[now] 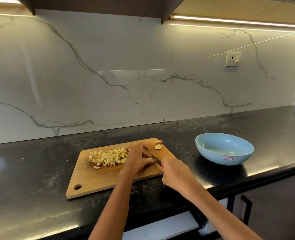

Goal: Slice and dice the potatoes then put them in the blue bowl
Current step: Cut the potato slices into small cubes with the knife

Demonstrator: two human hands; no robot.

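Wooden board (108, 177): near table (39, 170) front edge; diced potatoes (108, 156) heaped left.
Left hand (138, 158): fingers curled on potato piece (150, 160).
Right hand (175, 172): fingers clamped on knife (155, 158).
Blue bowl (224, 148): right, apart from board.

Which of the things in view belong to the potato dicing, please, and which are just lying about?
In the job: diced potato pile; potato piece under the left hand; knife in the right hand; potato slices; cutting board; blue bowl.

Lying about: wall socket; countertop.
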